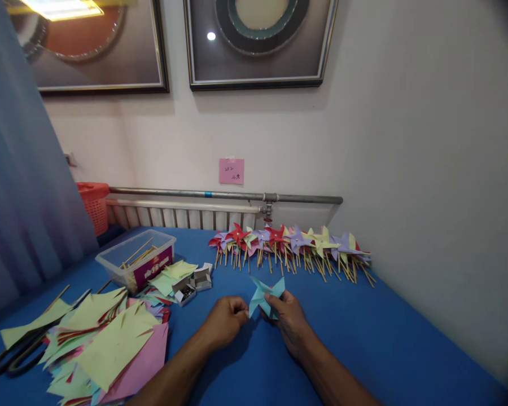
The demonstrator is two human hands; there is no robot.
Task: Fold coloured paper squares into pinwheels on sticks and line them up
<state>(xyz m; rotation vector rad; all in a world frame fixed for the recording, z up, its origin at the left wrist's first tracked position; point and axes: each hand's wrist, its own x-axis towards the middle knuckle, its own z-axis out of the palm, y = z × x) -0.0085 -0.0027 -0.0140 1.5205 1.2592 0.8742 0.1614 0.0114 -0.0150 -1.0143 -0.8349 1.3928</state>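
A light blue paper pinwheel (260, 294) is in my right hand (291, 320), with the thumb pressed over its middle and the fingers behind it. No stick shows on this pinwheel. Just left of it, my left hand (225, 322) is closed in a pinch, its fingertips close to the pinwheel's lower left blade. Whatever the left fingers hold, if anything, is too small to make out. Two small open boxes (201, 279) lie beyond my left hand, and the nearer one holds small dark metal pieces (187, 292).
Finished pinwheels (296, 241) on sticks lie in a row along the back. On the left are stacked cut paper squares (114, 344), black-handled scissors (23, 352) and a clear plastic tub (105, 265) with sticks. A blue cloth (389, 344) covers the table. Behind runs a metal pipe (232, 195).
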